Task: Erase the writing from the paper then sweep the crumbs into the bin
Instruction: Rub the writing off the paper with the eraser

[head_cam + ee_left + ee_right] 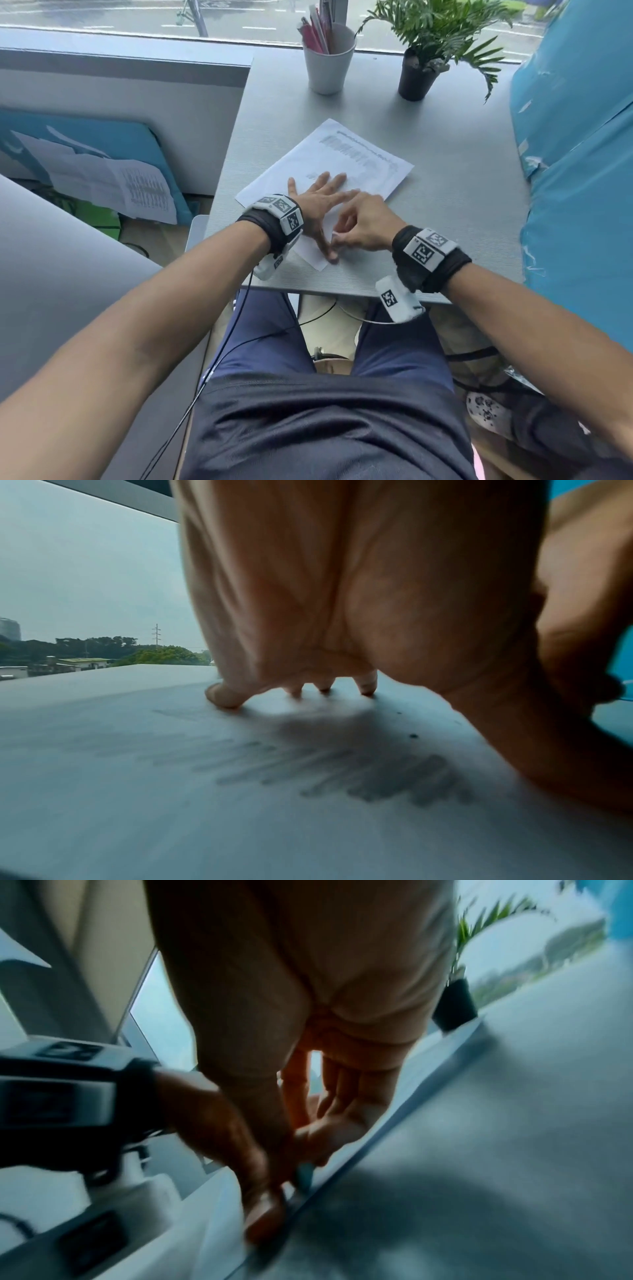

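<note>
A white paper (pixel 342 161) lies skewed on the grey table (pixel 445 222), with grey pencil scribble (pixel 356 150) across its far part. My left hand (pixel 318 202) lies flat on the sheet, fingers spread, pressing it down. From the left wrist view its fingertips (pixel 224 699) touch the paper, with smudged pencil marks (pixel 342 772) and dark crumbs (pixel 413 735) under the palm. My right hand (pixel 363 226) is curled and pinches a small pale eraser (pixel 337 236) on the paper's near corner, beside my left thumb. The right wrist view is blurred; the eraser (pixel 304 1173) shows between my fingertips. No bin is plainly visible.
A white cup of pens (pixel 329 61) and a potted plant (pixel 418 72) stand at the table's far edge by the window. Blue wrapped bulk (pixel 575 171) lines the right side. A pale rounded object (pixel 197 233) peeks out beside the table's left edge; a partition stands left.
</note>
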